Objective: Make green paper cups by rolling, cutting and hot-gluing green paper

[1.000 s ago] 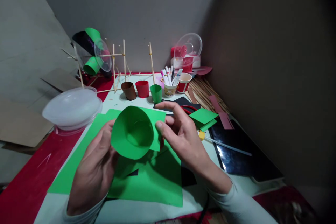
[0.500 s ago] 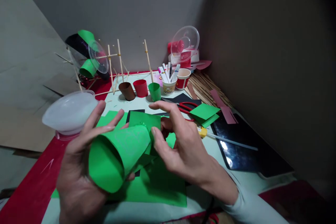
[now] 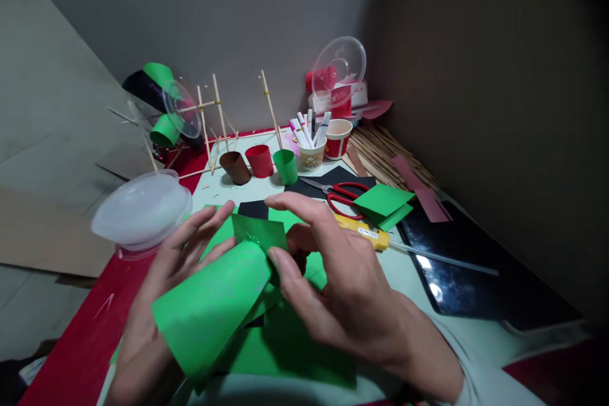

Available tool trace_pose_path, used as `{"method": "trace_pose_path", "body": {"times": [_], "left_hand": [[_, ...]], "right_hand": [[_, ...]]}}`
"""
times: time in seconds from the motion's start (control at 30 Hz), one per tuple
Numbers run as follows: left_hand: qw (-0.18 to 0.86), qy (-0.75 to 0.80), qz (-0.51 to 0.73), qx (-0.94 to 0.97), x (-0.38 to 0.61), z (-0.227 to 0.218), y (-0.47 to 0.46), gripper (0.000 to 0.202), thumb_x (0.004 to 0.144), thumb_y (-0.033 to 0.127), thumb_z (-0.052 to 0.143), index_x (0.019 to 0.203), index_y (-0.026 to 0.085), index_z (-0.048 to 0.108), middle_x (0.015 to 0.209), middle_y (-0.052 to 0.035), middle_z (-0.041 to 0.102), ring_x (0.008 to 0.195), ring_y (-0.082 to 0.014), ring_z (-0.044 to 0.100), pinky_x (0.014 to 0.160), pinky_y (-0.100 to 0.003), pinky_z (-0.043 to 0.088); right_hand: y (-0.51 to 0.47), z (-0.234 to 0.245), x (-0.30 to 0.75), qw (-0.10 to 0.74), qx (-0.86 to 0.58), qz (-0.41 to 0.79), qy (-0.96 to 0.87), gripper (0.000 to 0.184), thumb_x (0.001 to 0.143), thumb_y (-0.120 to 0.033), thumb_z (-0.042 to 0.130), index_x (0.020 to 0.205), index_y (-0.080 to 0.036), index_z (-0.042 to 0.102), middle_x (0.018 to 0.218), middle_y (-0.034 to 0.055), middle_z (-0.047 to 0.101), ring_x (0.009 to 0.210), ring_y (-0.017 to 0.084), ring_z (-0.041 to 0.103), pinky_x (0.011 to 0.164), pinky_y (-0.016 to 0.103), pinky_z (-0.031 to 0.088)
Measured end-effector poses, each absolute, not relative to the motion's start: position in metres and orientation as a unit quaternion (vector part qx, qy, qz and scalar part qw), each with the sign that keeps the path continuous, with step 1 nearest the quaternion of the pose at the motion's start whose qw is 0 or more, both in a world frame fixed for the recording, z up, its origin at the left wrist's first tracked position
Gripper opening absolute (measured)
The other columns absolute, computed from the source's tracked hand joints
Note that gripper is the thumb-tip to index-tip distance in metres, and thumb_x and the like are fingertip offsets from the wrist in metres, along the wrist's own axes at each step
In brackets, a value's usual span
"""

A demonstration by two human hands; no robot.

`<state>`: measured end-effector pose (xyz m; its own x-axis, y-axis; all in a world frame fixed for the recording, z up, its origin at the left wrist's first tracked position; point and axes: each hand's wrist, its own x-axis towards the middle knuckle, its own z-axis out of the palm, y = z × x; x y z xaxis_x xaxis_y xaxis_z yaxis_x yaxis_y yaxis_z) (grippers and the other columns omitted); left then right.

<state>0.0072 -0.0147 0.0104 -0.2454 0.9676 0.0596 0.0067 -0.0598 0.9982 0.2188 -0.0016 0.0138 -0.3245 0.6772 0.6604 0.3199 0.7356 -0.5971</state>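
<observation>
My left hand (image 3: pixel 162 304) cradles a rolled green paper tube (image 3: pixel 214 307) from the left and below, some fingers hidden behind it. Faint pencil-like marks run along the tube. At its far end a small green paper piece (image 3: pixel 261 231) stands across it, with shiny clear blobs that look like glue along the joint. My right hand (image 3: pixel 342 279) pinches the right edge of this piece between thumb and fingers, its index finger raised. Under both hands lie green paper sheets (image 3: pixel 309 355) and a bit of black paper (image 3: pixel 254 209).
Behind the hands stand brown (image 3: pixel 235 168), red (image 3: pixel 259 161) and green paper tubes (image 3: pixel 285 167), beside a cup of markers (image 3: pixel 312 155). Scissors (image 3: pixel 349 193), a yellow glue gun (image 3: pixel 364 231) and a glossy black panel (image 3: pixel 457 273) lie rightward. A stick frame (image 3: pixel 219 108) rises behind; plastic lids (image 3: pixel 143 209) sit left.
The tube has tipped so that its near opening no longer shows. My right hand still pinches the small piece. The view has shifted slightly, showing more of the yellow glue gun.
</observation>
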Motion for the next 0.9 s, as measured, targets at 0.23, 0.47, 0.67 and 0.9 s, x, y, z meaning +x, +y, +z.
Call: {"method": "trace_pose_path", "body": {"times": [0.23, 0.47, 0.67, 0.9], "left_hand": [[0.487, 0.545, 0.544, 0.412, 0.004, 0.006, -0.013, 0.065, 0.066, 0.035, 0.093, 0.127, 0.041, 0.073, 0.133, 0.0022, 0.076, 0.133, -0.0303, 0.066, 0.092, -0.029, 0.066], [0.491, 0.539, 0.572, 0.375, 0.024, 0.019, -0.031, 0.064, 0.076, 0.033, 0.089, 0.133, 0.048, 0.066, 0.127, 0.0066, 0.078, 0.127, -0.022, 0.07, 0.098, -0.024, 0.062], [0.466, 0.56, 0.584, 0.358, 0.025, 0.019, -0.021, 0.061, 0.054, 0.041, 0.101, 0.11, 0.043, 0.077, 0.106, 0.0052, 0.084, 0.108, -0.0254, 0.079, 0.081, -0.024, 0.068], [0.481, 0.544, 0.563, 0.394, 0.025, 0.019, -0.027, 0.056, 0.077, 0.028, 0.086, 0.128, 0.043, 0.07, 0.13, 0.0045, 0.077, 0.127, -0.0219, 0.069, 0.091, -0.02, 0.063]], "right_hand": [[0.003, 0.018, 0.219, 0.489, -0.304, 0.344, -0.742, 0.059, 0.093, -0.013, 0.067, 0.147, -0.017, 0.042, 0.09, -0.0059, 0.063, 0.08, 0.007, 0.063, 0.079, 0.018, 0.056], [0.002, 0.018, 0.215, 0.484, -0.293, 0.391, -0.726, 0.062, 0.089, -0.004, 0.064, 0.145, -0.017, 0.041, 0.099, -0.0021, 0.063, 0.089, 0.009, 0.063, 0.087, 0.018, 0.059], [0.003, 0.013, 0.213, 0.486, -0.293, 0.419, -0.709, 0.059, 0.09, -0.009, 0.066, 0.143, -0.023, 0.043, 0.095, -0.0033, 0.062, 0.086, 0.01, 0.063, 0.082, 0.021, 0.059], [0.005, 0.015, 0.214, 0.505, -0.304, 0.39, -0.708, 0.054, 0.091, -0.009, 0.065, 0.14, -0.02, 0.046, 0.092, -0.0041, 0.061, 0.085, 0.009, 0.061, 0.08, 0.02, 0.056]]}}
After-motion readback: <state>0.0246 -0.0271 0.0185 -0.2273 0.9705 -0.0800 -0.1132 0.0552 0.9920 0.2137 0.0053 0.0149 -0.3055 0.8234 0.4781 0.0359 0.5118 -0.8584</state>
